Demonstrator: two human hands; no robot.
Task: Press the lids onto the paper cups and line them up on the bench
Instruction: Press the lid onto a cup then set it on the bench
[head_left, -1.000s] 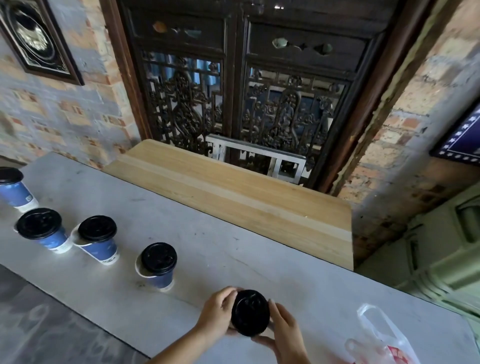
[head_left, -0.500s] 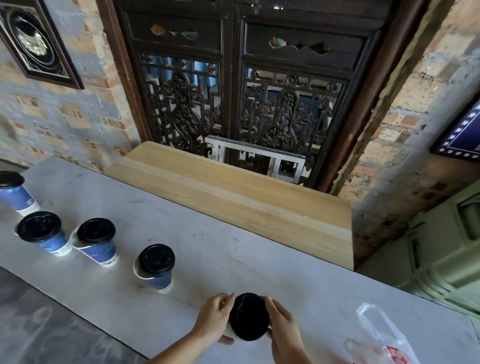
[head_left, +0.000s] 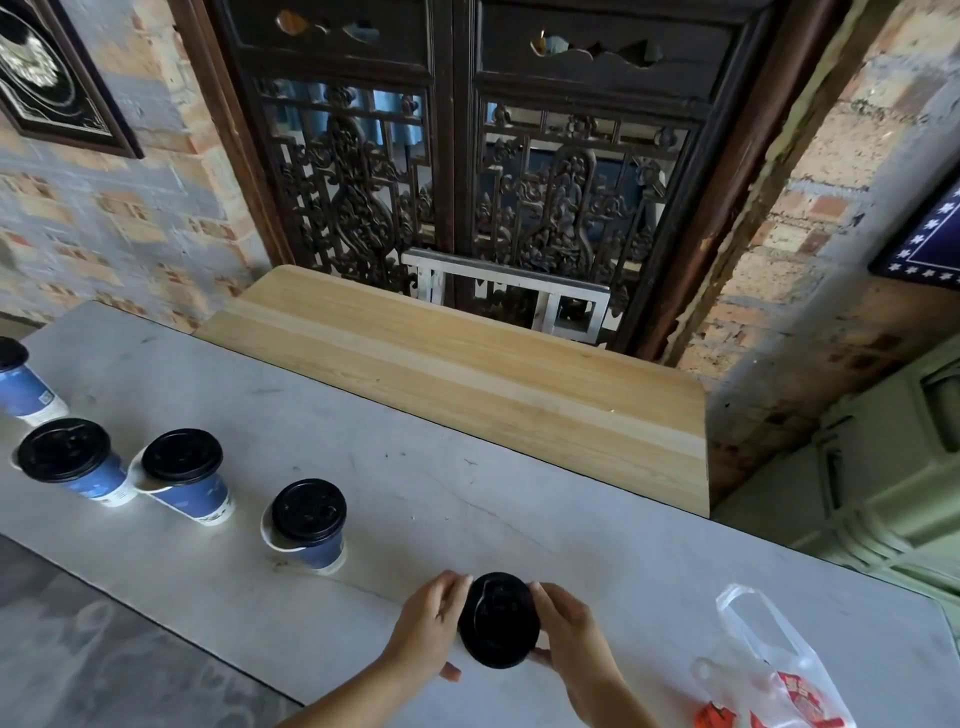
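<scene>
A black lid (head_left: 497, 619) sits on a paper cup that is hidden beneath it, near the front edge of the grey bench (head_left: 467, 499). My left hand (head_left: 431, 621) grips the lid's left side and my right hand (head_left: 569, 631) grips its right side, fingers curled round the rim. Further left on the bench, several blue paper cups with black lids stand in a row: one (head_left: 310, 525), one (head_left: 187, 475), one (head_left: 70, 462), and one at the frame's left edge (head_left: 21, 382).
A clear plastic bag (head_left: 769, 670) with red packaging inside lies on the bench at the lower right. Behind the bench is a pale wooden board (head_left: 467, 384), then a dark carved wooden door (head_left: 467, 156) and brick walls.
Both hands stay on the lidded cup, which has shifted slightly nearer to me. My fingers have adjusted round the lid's rim. The row of cups has not moved.
</scene>
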